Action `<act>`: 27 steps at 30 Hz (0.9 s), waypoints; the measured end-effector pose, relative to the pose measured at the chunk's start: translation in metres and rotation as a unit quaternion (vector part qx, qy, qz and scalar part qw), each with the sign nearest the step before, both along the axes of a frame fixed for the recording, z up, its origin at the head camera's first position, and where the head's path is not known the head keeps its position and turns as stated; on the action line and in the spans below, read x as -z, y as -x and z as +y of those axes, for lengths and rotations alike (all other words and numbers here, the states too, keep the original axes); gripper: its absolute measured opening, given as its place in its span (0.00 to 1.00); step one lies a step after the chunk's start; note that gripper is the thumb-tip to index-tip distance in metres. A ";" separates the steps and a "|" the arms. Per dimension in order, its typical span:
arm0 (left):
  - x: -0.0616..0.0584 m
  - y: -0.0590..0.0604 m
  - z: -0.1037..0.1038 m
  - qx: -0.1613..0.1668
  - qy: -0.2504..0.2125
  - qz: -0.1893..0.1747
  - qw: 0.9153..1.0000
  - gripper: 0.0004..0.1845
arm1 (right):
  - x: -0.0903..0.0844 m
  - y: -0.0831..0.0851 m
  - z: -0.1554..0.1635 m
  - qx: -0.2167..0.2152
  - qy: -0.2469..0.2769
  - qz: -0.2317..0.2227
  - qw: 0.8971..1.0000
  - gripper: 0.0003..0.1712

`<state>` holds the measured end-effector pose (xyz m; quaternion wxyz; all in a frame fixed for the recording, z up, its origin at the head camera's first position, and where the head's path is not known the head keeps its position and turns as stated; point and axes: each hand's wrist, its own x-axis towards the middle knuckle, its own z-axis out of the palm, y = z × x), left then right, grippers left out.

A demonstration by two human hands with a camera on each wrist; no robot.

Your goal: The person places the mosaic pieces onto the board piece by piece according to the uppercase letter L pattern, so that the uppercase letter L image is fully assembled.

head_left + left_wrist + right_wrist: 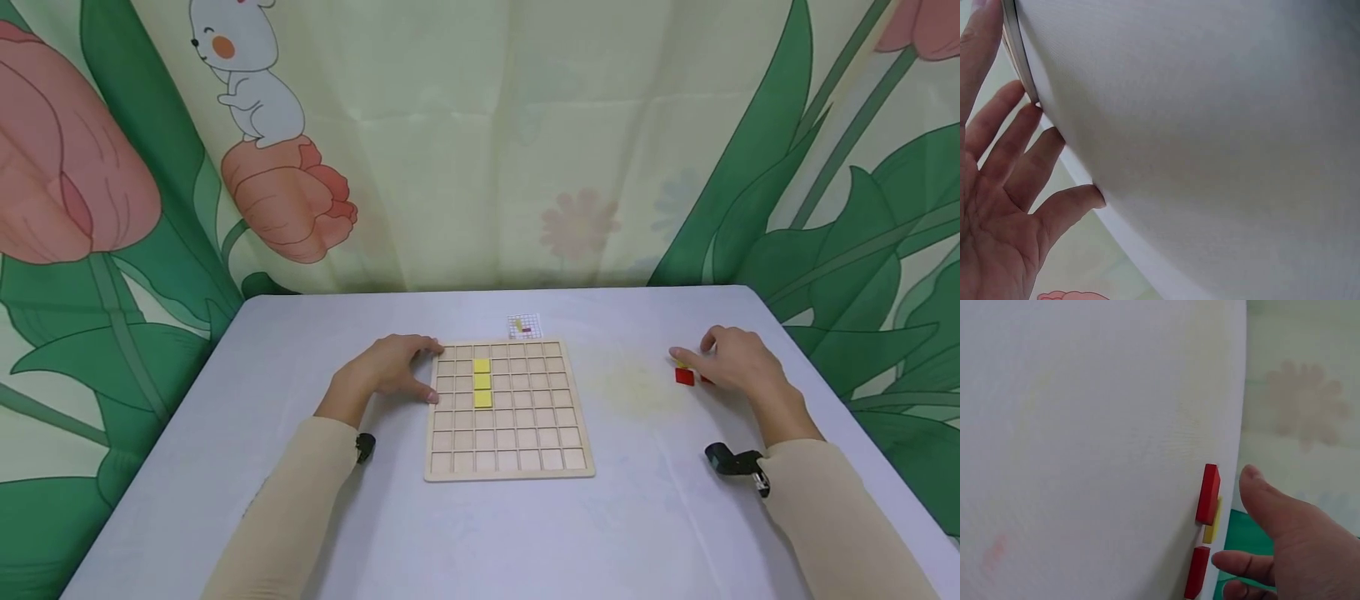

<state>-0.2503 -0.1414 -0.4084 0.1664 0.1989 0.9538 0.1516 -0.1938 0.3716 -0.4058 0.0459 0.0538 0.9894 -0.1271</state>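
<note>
A square wooden grid board (511, 478) lies flat on the table. Three yellow tiles (482, 382) sit in one column of its upper left part. At the board's left edge rests my left hand (386, 367), its fingers spread and the thumb against the frame; the left wrist view shows these fingers (1013, 147) along the edge. My right hand (738, 362) is over a few loose tiles at the right, thumb and fingers apart. Beneath it are a red tile (684, 377), another red tile (1197, 572) and a yellow tile (1211, 528), partly hidden.
Beyond the board lies a small printed grid card (523, 326) with yellow and red marks. A white cloth covers the table (510, 542). Behind its far edge hangs a curtain (465, 167) with flowers and a rabbit.
</note>
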 end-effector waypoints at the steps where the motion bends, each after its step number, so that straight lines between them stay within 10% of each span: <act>1: 0.000 0.000 0.000 0.000 -0.001 0.001 1.000 0.50 | 0.001 -0.001 0.001 0.001 -0.001 -0.001 1.000 0.47; 27: 0.000 -0.001 0.000 0.000 0.003 0.003 1.000 0.49 | 0.012 0.004 -0.010 -0.029 0.047 0.053 0.997 0.31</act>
